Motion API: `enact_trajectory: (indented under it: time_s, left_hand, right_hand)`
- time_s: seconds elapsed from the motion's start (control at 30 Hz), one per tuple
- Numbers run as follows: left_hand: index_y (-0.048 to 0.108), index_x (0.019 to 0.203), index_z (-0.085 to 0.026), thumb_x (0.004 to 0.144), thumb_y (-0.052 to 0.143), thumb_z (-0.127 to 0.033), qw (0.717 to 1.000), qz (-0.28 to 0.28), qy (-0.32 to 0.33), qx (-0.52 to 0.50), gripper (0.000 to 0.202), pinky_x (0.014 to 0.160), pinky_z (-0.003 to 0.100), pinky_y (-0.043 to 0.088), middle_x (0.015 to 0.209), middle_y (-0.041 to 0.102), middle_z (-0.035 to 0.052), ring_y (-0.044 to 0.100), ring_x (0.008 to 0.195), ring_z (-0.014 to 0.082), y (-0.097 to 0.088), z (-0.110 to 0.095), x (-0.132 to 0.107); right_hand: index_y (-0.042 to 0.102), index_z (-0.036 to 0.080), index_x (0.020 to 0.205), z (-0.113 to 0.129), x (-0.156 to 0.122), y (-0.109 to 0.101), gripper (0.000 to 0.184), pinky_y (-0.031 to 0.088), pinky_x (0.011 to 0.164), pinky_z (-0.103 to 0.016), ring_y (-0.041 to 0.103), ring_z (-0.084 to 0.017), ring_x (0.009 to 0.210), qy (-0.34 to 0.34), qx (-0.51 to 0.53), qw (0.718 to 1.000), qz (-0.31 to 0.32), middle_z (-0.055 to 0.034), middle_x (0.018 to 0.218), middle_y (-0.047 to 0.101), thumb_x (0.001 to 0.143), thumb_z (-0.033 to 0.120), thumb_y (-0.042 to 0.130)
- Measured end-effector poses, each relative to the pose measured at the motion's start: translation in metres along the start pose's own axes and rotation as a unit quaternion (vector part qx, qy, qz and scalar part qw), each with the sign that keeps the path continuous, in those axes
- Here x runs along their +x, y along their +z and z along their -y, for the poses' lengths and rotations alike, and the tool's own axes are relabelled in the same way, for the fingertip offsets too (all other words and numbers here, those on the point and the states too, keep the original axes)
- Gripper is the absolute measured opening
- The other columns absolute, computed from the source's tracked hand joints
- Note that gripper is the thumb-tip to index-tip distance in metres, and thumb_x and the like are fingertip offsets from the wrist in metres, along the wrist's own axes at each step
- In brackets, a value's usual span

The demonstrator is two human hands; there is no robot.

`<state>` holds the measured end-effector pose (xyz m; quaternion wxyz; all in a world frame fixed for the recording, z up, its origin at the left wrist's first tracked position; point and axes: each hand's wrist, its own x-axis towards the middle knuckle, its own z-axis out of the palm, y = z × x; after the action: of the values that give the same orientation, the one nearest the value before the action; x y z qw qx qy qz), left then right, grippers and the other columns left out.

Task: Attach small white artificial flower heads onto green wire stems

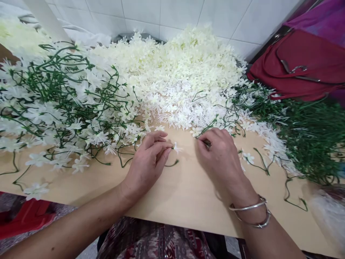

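My left hand [149, 158] is closed, thumb and fingertips pinching a green plastic stem. At its tip, just beyond my fingers, sits a small white stamen piece [177, 147]. The stem's other end [172, 163] seems to stick out below my hand. My right hand [219, 153], with bangles on its wrist, is curled in a pinch a short way to the right. A bit of green stem shows between its fingers, and another green stem [211, 126] runs just behind them. Both hands are just above the table [183, 201].
Assembled white artificial flowers on green stems [72, 93] are heaped at left. Loose cream petals [188, 57] are piled along the tiled wall [178, 14]. White stamens [175, 111] lie before them. Green stems [312, 136], a red bag [304, 64] and a plastic bag [330, 212] are at right.
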<state>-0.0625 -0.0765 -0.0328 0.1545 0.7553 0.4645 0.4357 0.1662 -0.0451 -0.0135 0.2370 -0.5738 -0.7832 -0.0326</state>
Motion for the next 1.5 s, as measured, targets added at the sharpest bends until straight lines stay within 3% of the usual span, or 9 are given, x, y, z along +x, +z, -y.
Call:
enact_trajectory:
  time_s: [0.23, 0.47, 0.6, 0.7, 0.8, 0.97, 1.13, 1.3, 1.5]
  left_hand:
    - [0.069, 0.109, -0.021, 0.101, 0.06, -0.012, 0.998, 0.039, 0.032, 0.043, 0.015, 0.102, 0.037, 0.059, 0.123, 0.068, 0.009, 0.068, 0.122, 0.0217, 0.002, 0.001, -0.004]
    - [0.06, 0.133, -0.014, 0.103, 0.05, -0.01, 0.962, 0.076, 0.089, 0.245, 0.033, 0.102, 0.049, 0.056, 0.144, 0.062, 0.0196, 0.065, 0.127, 0.0333, -0.013, 0.002, 0.019]
    - [0.071, 0.112, -0.015, 0.099, 0.05, -0.007, 0.958, 0.094, 0.068, 0.262, 0.026, 0.091, 0.05, 0.055, 0.116, 0.074, 0.0182, 0.071, 0.105, 0.0355, -0.013, 0.014, 0.033]
    - [0.073, 0.095, -0.019, 0.1, 0.05, -0.011, 0.97, 0.08, 0.058, 0.224, 0.025, 0.083, 0.047, 0.055, 0.097, 0.074, 0.0154, 0.071, 0.088, 0.0323, -0.012, 0.02, 0.035]
    - [0.074, 0.101, -0.022, 0.102, 0.053, -0.015, 0.982, 0.039, 0.074, 0.17, 0.022, 0.084, 0.043, 0.055, 0.1, 0.077, 0.012, 0.073, 0.09, 0.0294, -0.014, 0.015, 0.032]
    - [0.07, 0.114, -0.023, 0.099, 0.068, -0.025, 0.997, -0.005, 0.003, -0.078, 0.015, 0.072, 0.029, 0.057, 0.1, 0.08, 0.0032, 0.077, 0.084, 0.0176, -0.012, -0.008, 0.03]
    - [0.071, 0.111, -0.019, 0.091, 0.08, -0.033, 0.919, 0.014, -0.179, -0.352, 0.026, 0.057, 0.021, 0.053, 0.086, 0.076, 0.0021, 0.079, 0.078, 0.0168, -0.012, -0.009, 0.035]
    - [0.073, 0.104, -0.02, 0.086, 0.084, -0.037, 0.872, 0.032, -0.219, -0.438, 0.027, 0.056, 0.02, 0.051, 0.079, 0.075, 0.0003, 0.076, 0.07, 0.0138, -0.013, 0.0, 0.037]
    - [0.074, 0.099, -0.021, 0.085, 0.084, -0.037, 0.849, 0.06, -0.242, -0.466, 0.023, 0.058, 0.02, 0.052, 0.078, 0.074, -0.0002, 0.072, 0.068, 0.0117, -0.008, 0.004, 0.033]
  right_hand:
    - [0.063, 0.022, 0.077, -0.029, -0.002, -0.009, 0.01, 0.039, 0.077, -0.041, 0.055, -0.03, 0.084, 0.104, -0.106, 0.988, -0.032, -0.0091, 0.083, 0.066, 0.085, 0.018, 0.064]
    - [0.066, 0.021, 0.095, -0.024, -0.002, -0.016, 0.013, 0.045, 0.085, -0.045, 0.057, -0.034, 0.101, 0.097, -0.06, 0.988, -0.103, -0.0138, 0.103, 0.065, 0.085, 0.013, 0.062]
    - [0.065, 0.022, 0.089, -0.016, -0.01, -0.036, 0.008, 0.044, 0.078, -0.041, 0.061, -0.029, 0.087, 0.079, -0.013, 0.996, -0.042, -0.0081, 0.09, 0.069, 0.089, 0.014, 0.064]
    - [0.067, 0.022, 0.089, -0.012, -0.023, -0.045, 0.008, 0.042, 0.069, -0.036, 0.061, -0.023, 0.075, 0.033, 0.012, 0.997, 0.073, -0.0048, 0.086, 0.069, 0.09, 0.015, 0.066]
    - [0.066, 0.021, 0.086, -0.011, -0.034, -0.046, 0.011, 0.041, 0.067, -0.036, 0.061, -0.022, 0.073, 0.0, -0.008, 0.991, 0.13, -0.0066, 0.087, 0.069, 0.092, 0.012, 0.063]
    - [0.065, 0.021, 0.083, 0.0, -0.034, -0.052, 0.014, 0.046, 0.072, -0.038, 0.066, -0.023, 0.078, 0.017, 0.073, 0.995, 0.066, -0.0056, 0.087, 0.072, 0.093, 0.011, 0.063]
    - [0.068, 0.024, 0.081, 0.031, -0.006, -0.058, 0.014, 0.051, 0.075, -0.033, 0.069, -0.018, 0.078, 0.042, 0.321, 0.946, 0.023, 0.0002, 0.082, 0.075, 0.091, 0.014, 0.069]
    - [0.073, 0.022, 0.083, 0.041, 0.021, -0.03, 0.006, 0.051, 0.076, -0.034, 0.064, -0.017, 0.076, 0.097, 0.427, 0.899, 0.013, 0.0002, 0.079, 0.073, 0.087, 0.019, 0.075]
    - [0.073, 0.024, 0.084, 0.038, 0.017, -0.004, 0.014, 0.055, 0.074, -0.034, 0.067, -0.017, 0.077, 0.117, 0.564, 0.815, 0.064, -0.0006, 0.082, 0.074, 0.084, 0.035, 0.082]
